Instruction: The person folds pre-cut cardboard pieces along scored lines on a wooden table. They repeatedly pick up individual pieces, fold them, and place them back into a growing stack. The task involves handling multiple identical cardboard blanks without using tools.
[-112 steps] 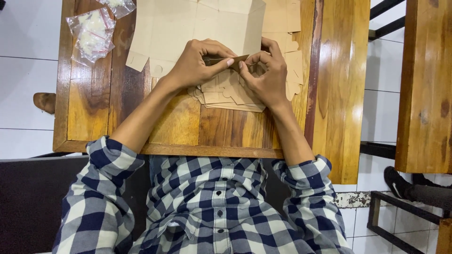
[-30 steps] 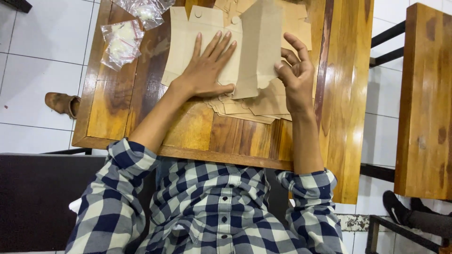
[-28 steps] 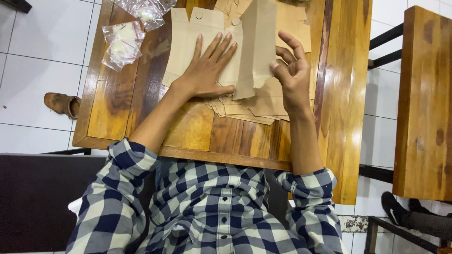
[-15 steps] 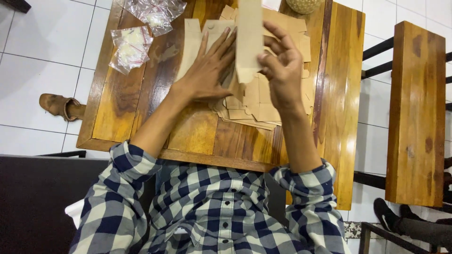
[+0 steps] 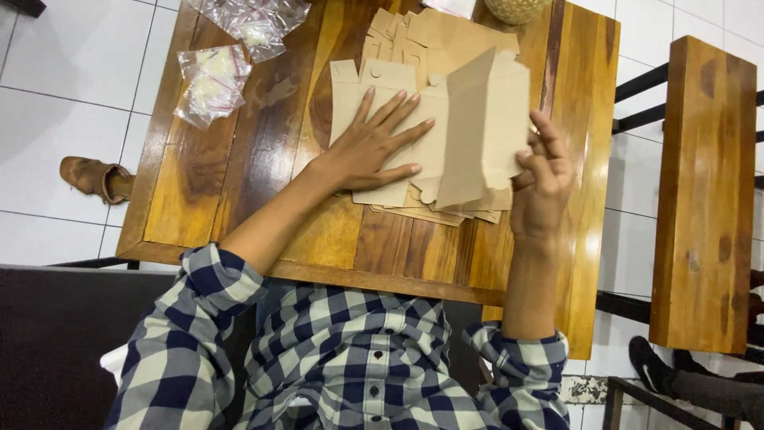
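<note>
The left hand (image 5: 374, 147) lies flat, fingers spread, its grip released, pressing on the stack of flat cardboard blanks (image 5: 374, 95) in the middle of the counter (image 5: 239, 175). The right hand (image 5: 541, 179) pinches the raised, half-folded cardboard box blank (image 5: 485, 119) just right of the stack. Clear plastic bags (image 5: 215, 80) lie far left.

The scene is bright and evenly lit by soft light from overhead, which lays a pale sheen along the varnished wood of the table (image 5: 239, 183) and small white glints on the clear plastic bags (image 5: 219, 76), while only faint, soft-edged shadows lie under the left hand (image 5: 370, 151) and beneath the raised cardboard panel (image 5: 481, 127). Focus is sharp across the middle, the raised right hand (image 5: 541, 179) is a little soft, and the wide lens bends straight lines slightly outward toward the frame edges, where the dark area at lower left loses all detail.
</note>
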